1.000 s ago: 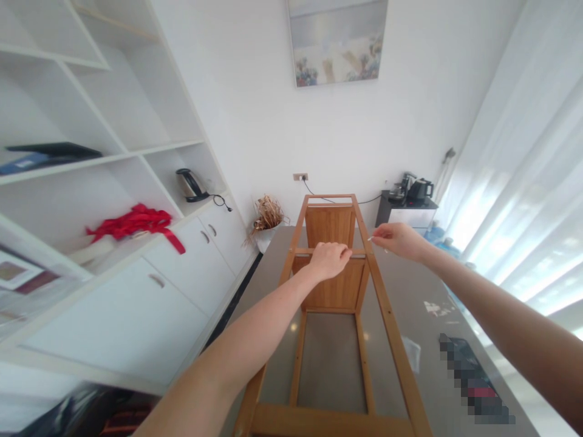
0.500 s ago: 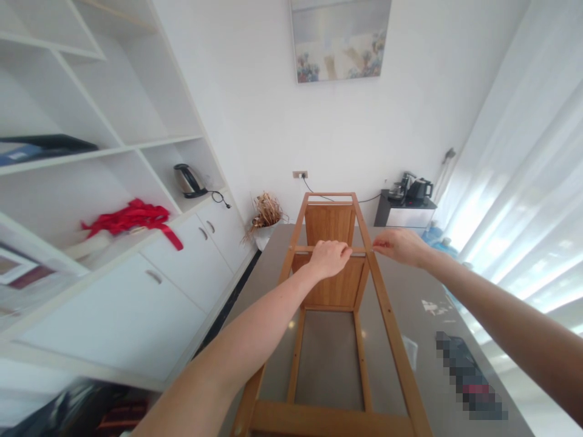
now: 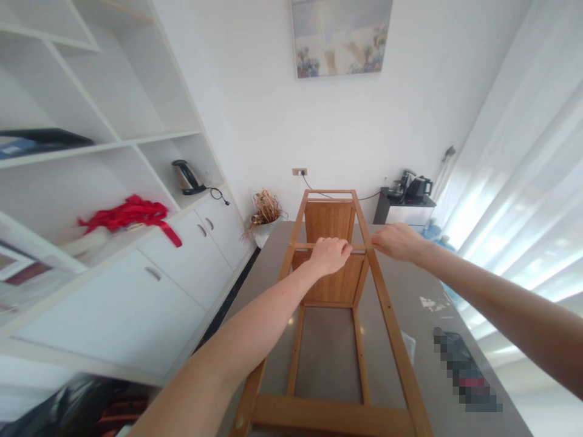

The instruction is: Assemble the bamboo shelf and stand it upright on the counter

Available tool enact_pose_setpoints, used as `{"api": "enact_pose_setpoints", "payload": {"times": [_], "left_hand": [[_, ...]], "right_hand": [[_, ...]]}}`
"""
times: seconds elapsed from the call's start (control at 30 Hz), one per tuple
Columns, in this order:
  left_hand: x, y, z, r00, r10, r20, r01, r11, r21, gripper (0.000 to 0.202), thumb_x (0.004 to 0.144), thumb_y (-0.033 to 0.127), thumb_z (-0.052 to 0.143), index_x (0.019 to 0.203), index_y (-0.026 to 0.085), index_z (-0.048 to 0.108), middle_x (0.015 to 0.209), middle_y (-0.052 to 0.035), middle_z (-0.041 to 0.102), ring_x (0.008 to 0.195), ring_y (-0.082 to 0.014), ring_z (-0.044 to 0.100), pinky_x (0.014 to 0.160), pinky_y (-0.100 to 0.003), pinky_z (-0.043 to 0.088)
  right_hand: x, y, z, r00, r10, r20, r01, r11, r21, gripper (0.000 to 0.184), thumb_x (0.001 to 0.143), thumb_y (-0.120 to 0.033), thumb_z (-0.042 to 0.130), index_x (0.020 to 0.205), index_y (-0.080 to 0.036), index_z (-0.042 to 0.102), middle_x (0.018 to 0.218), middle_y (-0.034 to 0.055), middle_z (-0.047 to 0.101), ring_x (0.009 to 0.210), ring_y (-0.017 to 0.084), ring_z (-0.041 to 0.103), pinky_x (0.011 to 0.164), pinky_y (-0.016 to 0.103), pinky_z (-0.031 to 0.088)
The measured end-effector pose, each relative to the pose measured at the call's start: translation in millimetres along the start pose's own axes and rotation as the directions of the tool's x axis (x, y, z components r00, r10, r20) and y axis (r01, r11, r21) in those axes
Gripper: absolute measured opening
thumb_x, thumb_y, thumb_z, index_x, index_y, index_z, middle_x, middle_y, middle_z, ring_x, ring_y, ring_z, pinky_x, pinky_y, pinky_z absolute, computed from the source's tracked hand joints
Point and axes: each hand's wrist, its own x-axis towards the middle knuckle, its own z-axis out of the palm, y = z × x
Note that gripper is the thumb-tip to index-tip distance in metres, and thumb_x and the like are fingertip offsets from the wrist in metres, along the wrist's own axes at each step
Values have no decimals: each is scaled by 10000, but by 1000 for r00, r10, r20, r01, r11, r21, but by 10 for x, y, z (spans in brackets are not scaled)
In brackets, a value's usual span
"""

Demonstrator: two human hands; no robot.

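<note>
A bamboo-coloured wooden frame [image 3: 392,328] with rails and two panels lies lengthwise on a grey table [image 3: 412,285]. My left hand [image 3: 328,255] is closed over a thin cross rail [image 3: 300,246] near the frame's far end. My right hand [image 3: 397,240] is pinched at the right side rail where that cross rail meets it; a small thin object seen in its fingers earlier is now hidden by the hand.
White shelving and cabinets [image 3: 136,285] line the left wall, holding a red ribbon [image 3: 127,213] and a kettle [image 3: 184,177]. A dried plant [image 3: 265,209] stands beyond the table. A side table with a black kettle [image 3: 412,189] sits at the back right, beside curtains [image 3: 523,182].
My right hand came down and left from above the table to the frame's right rail at the cross-rail joint. My left hand stayed on the cross rail.
</note>
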Motion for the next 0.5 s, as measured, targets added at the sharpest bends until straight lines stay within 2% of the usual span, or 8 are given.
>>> {"api": "enact_pose_setpoints", "payload": {"times": [0.1,0.2,0.27,0.37,0.43,0.5], "left_hand": [[-2,5,3,1000,4,-7,-4,1000,-20,256,830,378,526,668,199,610,764,-102,633,996,-339,557,1008,-491,246],[-7,12,6,1000,-18,-12,17,995,-93,248,803,383,569,633,204,587,746,-97,620,1064,-342,525,1019,-468,247],[-8,14,7,999,-34,-7,33,993,-109,248,793,383,581,619,205,579,744,-94,617,1076,-345,515,1021,-468,245],[-6,13,2,999,-44,7,45,996,-83,248,796,372,570,617,201,576,742,-95,607,1043,-346,526,1014,-472,246],[-10,27,-10,999,-36,9,36,998,-50,251,808,364,551,625,195,582,747,-100,598,1011,-342,535,1004,-473,255],[-28,79,-27,1000,-5,-16,5,1000,-6,231,809,361,548,672,184,606,806,-114,601,1001,-333,533,997,-464,271]], "right_hand": [[34,-93,-78,996,52,75,-49,998,-30,233,839,-167,466,734,-149,673,812,152,690,798,261,650,649,317,425],[99,-181,-170,971,193,139,-202,978,54,175,801,-158,514,791,-136,688,872,182,693,848,295,658,680,352,464],[156,-220,-216,951,254,178,-275,956,102,141,770,-154,553,782,-130,691,842,185,697,838,305,666,675,361,481],[239,-252,-243,919,289,267,-337,929,153,124,732,-125,589,638,-130,669,594,133,663,638,261,675,608,340,496],[284,-261,-242,875,337,348,-434,865,252,135,728,-127,611,600,-136,655,482,89,615,503,218,645,564,324,500],[317,-258,-240,829,373,417,-524,779,344,125,734,-161,631,614,-135,656,468,76,609,457,200,628,545,321,509]]}}
